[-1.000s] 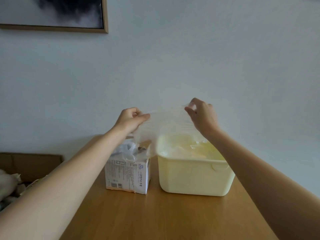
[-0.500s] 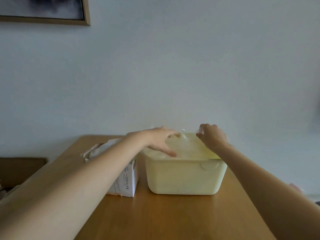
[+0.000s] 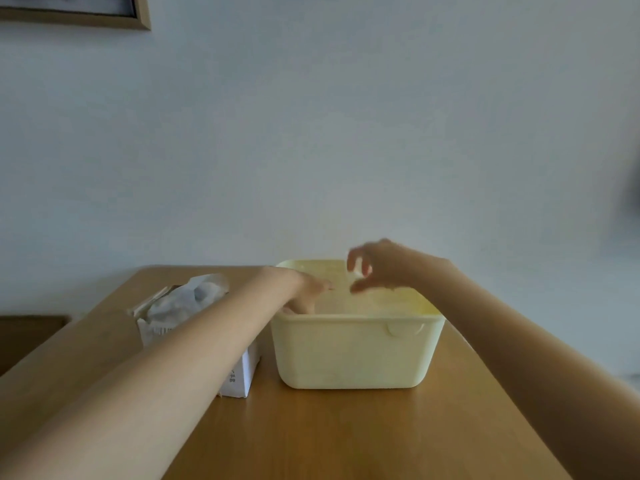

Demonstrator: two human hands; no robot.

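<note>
A pale yellow plastic bin (image 3: 353, 355) stands on the wooden table (image 3: 346, 438). My left hand (image 3: 304, 292) reaches down inside the bin at its left side, and the rim hides the fingertips. My right hand (image 3: 377, 268) hovers just above the bin's opening, blurred, with thumb and fingers curved apart and nothing visible between them. Thin clear plastic film (image 3: 384, 296) seems to lie inside the bin, though it is hard to make out.
A white cardboard box (image 3: 239, 372) with crumpled clear plastic (image 3: 187, 299) sticking out of its top stands left of the bin, partly behind my left forearm. A white wall is close behind the table. A framed picture (image 3: 104, 15) hangs at the upper left.
The clear film that both hands held up in the air has gone down into the bin. My left hand has pushed deeper inside, and my right hand has let go and lifted slightly.
</note>
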